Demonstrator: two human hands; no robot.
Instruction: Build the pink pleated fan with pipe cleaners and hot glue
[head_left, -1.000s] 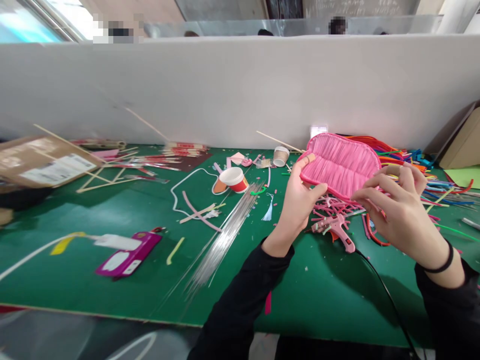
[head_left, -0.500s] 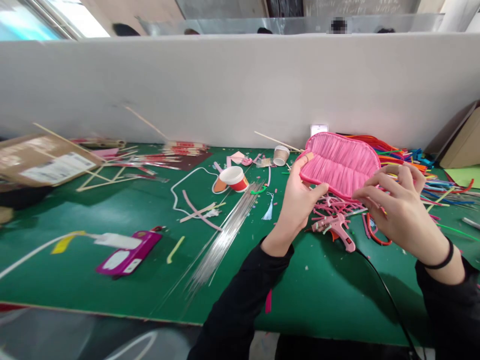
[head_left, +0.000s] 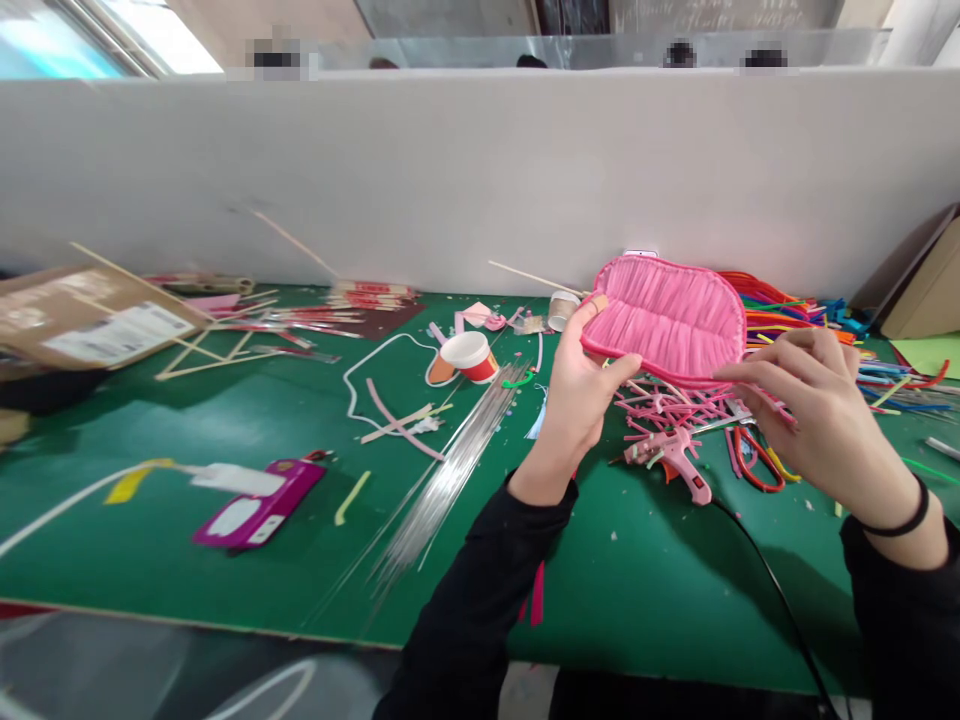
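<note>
A pink ribbed panel (head_left: 664,315) with rounded corners and a thick pink rim is held up over the table, tilted towards me. My left hand (head_left: 581,390) grips its left end, thumb on the front near the lower rim. At the lower right corner, my right hand (head_left: 817,405) pinches the rim between thumb and fingertips. Just below the panel lies a pink hot glue gun (head_left: 679,462), its black cord running to the table's front edge. Behind the gun is a heap of short pink strips (head_left: 660,403), partly hidden by the panel.
Red-handled pliers (head_left: 757,465) lie below my right hand. Coloured pipe cleaners (head_left: 795,300) are piled at the back right. Thin metal wires (head_left: 457,475), a paper cup (head_left: 469,357) and a purple packet (head_left: 262,505) are to the left. A grey partition (head_left: 450,180) stands behind.
The panel and my left hand have shifted slightly left. My right fingertips, which were at the panel's lower right corner, now pinch its rim there.
</note>
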